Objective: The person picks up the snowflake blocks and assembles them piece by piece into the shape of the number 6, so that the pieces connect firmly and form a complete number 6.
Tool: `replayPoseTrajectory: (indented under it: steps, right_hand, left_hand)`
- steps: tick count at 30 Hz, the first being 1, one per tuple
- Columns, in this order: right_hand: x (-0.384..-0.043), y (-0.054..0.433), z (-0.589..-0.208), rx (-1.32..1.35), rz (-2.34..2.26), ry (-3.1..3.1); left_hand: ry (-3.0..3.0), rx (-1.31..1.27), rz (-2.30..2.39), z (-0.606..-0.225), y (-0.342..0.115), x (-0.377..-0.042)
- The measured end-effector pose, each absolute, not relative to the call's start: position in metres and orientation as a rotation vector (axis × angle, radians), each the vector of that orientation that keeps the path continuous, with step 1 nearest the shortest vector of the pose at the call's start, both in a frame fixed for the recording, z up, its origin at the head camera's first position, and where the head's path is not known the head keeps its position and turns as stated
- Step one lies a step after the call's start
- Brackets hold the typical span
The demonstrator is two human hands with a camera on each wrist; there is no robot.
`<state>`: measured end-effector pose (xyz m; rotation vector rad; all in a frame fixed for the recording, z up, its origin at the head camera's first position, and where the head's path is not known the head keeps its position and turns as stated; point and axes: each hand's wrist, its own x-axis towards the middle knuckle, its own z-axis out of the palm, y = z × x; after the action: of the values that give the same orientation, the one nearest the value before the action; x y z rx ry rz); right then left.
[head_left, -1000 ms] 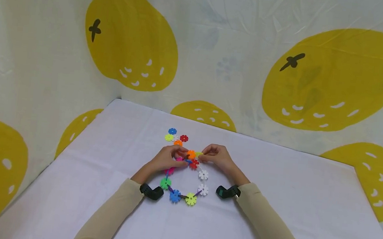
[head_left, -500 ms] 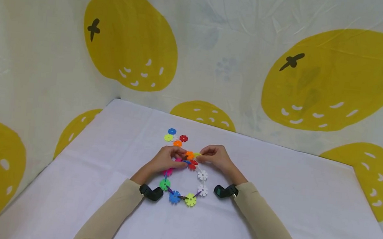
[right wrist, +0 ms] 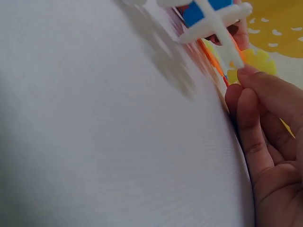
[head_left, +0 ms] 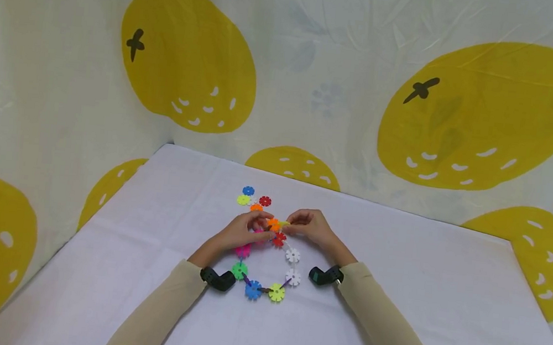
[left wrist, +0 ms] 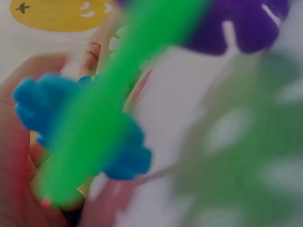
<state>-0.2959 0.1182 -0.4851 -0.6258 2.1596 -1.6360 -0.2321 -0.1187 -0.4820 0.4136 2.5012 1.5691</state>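
Notched plastic snowflake discs are joined into a ring on the white table. Round it run a pink disc [head_left: 243, 251], a green disc [head_left: 240, 271], a blue disc [head_left: 253, 289], white discs [head_left: 293, 277] and a red disc [head_left: 279, 239]. At its far side my left hand [head_left: 242, 230] grips the linked discs beside an orange disc [head_left: 273, 225], thumb below, fingers above. From the right, my right hand [head_left: 312, 226] pinches a yellow disc [right wrist: 260, 61] between thumb and forefinger, its edge against the orange one. Close to the left wrist camera, a blurred green disc [left wrist: 94, 123] crosses a blue disc.
Just beyond the left hand lies a small group of loose discs, among them a blue disc [head_left: 248, 191], a yellow disc [head_left: 243, 199] and a red disc [head_left: 265, 201]. A cloth with large yellow fruit prints [head_left: 187, 58] hangs behind the white table [head_left: 399, 251].
The right hand has edged slightly left with the yellow disc, bringing it closer in to the orange disc. The ring's near side has shifted a little toward the person. Both hands keep their hold.
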Motion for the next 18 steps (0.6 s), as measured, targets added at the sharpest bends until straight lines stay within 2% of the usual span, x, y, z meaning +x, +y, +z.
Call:
replayPoseTrajectory:
  steps: [18]
  right_hand:
    - [-0.3037, 0.11, -0.4769, -0.804, -1.425, 2.146]
  left_hand:
    - [2.454, 0.412, 1.603, -0.4858, -0.1259, -0.2362]
